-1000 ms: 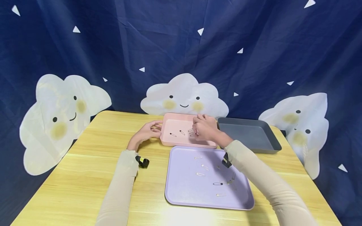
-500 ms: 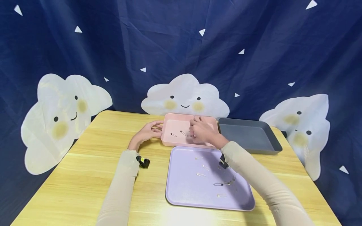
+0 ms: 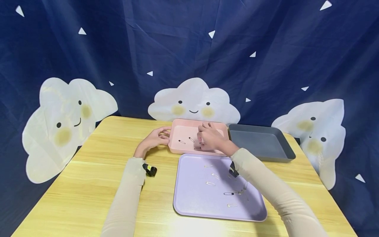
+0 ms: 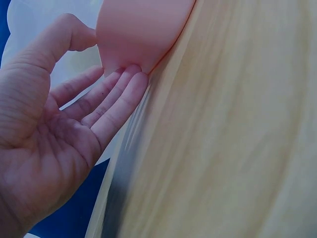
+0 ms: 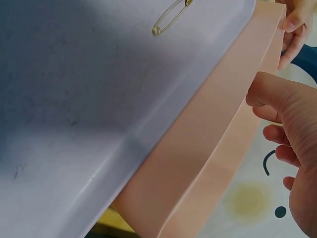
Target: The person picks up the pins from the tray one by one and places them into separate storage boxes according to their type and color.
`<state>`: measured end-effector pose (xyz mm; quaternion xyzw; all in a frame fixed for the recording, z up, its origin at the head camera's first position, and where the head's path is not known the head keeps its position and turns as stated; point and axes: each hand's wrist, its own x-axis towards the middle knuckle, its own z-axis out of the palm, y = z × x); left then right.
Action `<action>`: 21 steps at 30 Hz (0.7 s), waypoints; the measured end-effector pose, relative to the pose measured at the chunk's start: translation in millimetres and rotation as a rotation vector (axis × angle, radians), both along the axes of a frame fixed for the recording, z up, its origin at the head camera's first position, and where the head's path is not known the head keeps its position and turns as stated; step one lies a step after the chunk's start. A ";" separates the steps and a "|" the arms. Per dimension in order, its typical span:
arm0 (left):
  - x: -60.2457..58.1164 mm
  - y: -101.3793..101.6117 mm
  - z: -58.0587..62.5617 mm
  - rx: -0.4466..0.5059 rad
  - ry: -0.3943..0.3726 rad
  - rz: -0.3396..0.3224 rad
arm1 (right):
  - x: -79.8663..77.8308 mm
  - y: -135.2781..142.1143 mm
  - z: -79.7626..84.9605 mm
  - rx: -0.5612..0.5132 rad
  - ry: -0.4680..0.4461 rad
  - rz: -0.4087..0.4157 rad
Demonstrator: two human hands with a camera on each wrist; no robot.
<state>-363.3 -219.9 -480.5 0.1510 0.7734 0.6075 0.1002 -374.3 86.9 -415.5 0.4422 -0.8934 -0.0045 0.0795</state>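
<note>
Fingers extended, my left hand (image 3: 154,138) touches the left end of a pink tray (image 3: 198,122); in the left wrist view the thumb meets its rim and the fingertips its lower wall. My right hand (image 3: 210,137) is inside that tray with bent fingers and the thumb close to them. One safety pin (image 3: 202,143) shows right at its fingertips. Another safety pin (image 3: 197,148) lies just in front of them, near the tray's front wall. In the right wrist view the tray wall hides the tray floor, and I cannot tell whether the fingers pinch a pin.
Two dark-headed safety pins (image 3: 186,141) lie left in the pink tray. A lilac tray (image 3: 192,200) with several scattered pins, mostly gold, including one gold safety pin (image 5: 171,17), stands in front. A dark grey tray (image 3: 257,141) stands right. A blue cloud-patterned curtain (image 3: 189,49) hangs behind the table.
My right hand has shifted slightly left and toward me in the pink tray. One safety pin has slid toward the tray's front wall. The left hand has stayed at the tray's end.
</note>
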 end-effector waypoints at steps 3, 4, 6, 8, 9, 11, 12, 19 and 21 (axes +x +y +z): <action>0.3 0.7 0.6 0.004 -0.006 0.003 | 0.0 1.0 0.4 0.003 0.009 -0.001; 0.5 0.9 1.0 0.003 -0.007 0.004 | 0.0 1.2 0.5 0.005 0.009 -0.002; 0.8 1.0 1.6 0.004 -0.009 0.003 | -0.3 1.7 0.5 0.007 0.015 -0.002; 0.7 0.8 1.7 0.007 -0.013 0.003 | -0.4 2.6 0.6 0.003 0.019 0.000; 0.6 0.6 1.7 0.005 -0.010 0.001 | -0.3 3.1 0.7 0.001 0.021 0.003; 0.5 0.2 1.5 0.003 -0.004 -0.001 | -0.2 4.5 1.1 -0.006 0.027 0.010; 0.3 0.0 1.2 0.003 -0.001 0.000 | 0.0 5.1 1.3 -0.007 0.030 0.012; -0.4 -0.9 -0.6 0.013 0.008 -0.002 | 1.1 12.1 4.5 0.038 0.092 0.004; -0.7 -1.0 -0.6 0.011 0.009 -0.004 | 2.5 14.8 6.9 0.070 0.144 -0.007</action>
